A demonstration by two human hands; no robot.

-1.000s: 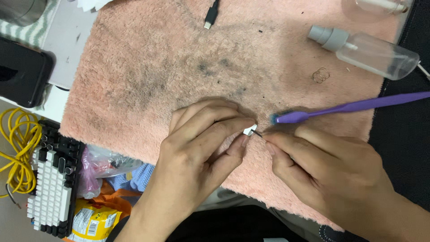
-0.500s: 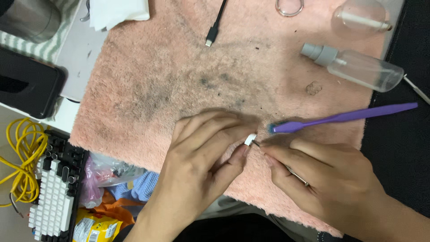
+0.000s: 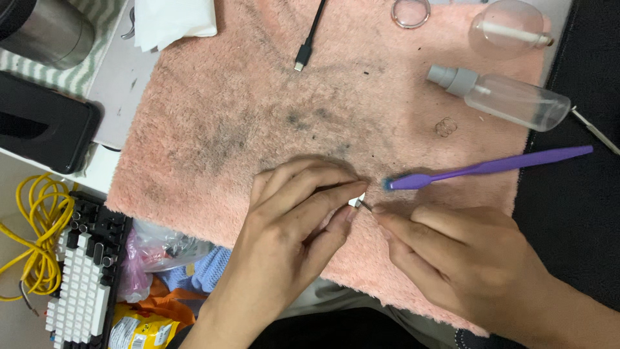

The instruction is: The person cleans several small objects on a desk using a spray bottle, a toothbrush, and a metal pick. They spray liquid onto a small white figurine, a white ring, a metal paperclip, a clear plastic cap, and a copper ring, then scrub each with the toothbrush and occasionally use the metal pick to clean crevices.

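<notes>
Tiny white part (image 3: 359, 201), seemingly pinched, mostly hidden.

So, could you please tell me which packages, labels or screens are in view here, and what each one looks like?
Yellow snack packet: bottom left beside the keyboard, crumpled, yellow with blue and red print.
Clear plastic bag: under the towel's lower left edge, transparent with pink tint.
Dark slab: left edge, black, rounded corners; cannot tell whether it is a screen.
</notes>
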